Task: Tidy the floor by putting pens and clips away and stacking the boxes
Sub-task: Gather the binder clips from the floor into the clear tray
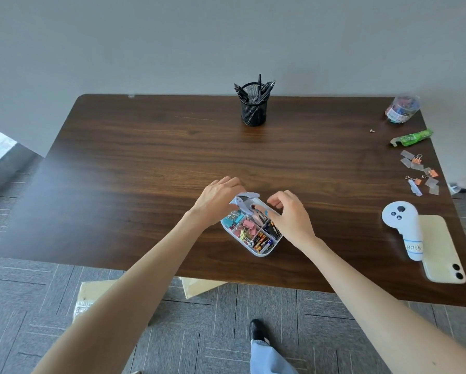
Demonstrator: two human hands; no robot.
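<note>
A clear compartment box sits on the table's near middle, filled with coloured binder clips, batteries and a pale blue hole punch. My left hand grips the box at its far left corner, beside the punch. My right hand curls over the box's far right side, thumb against its rim. A black mesh pen holder full of pens stands at the table's far middle. Loose orange binder clips lie at the right edge.
A clip jar and a green packet lie at the far right. A white controller rests on a phone at the near right. Cardboard boxes sit on the floor under the table; my shoe is below.
</note>
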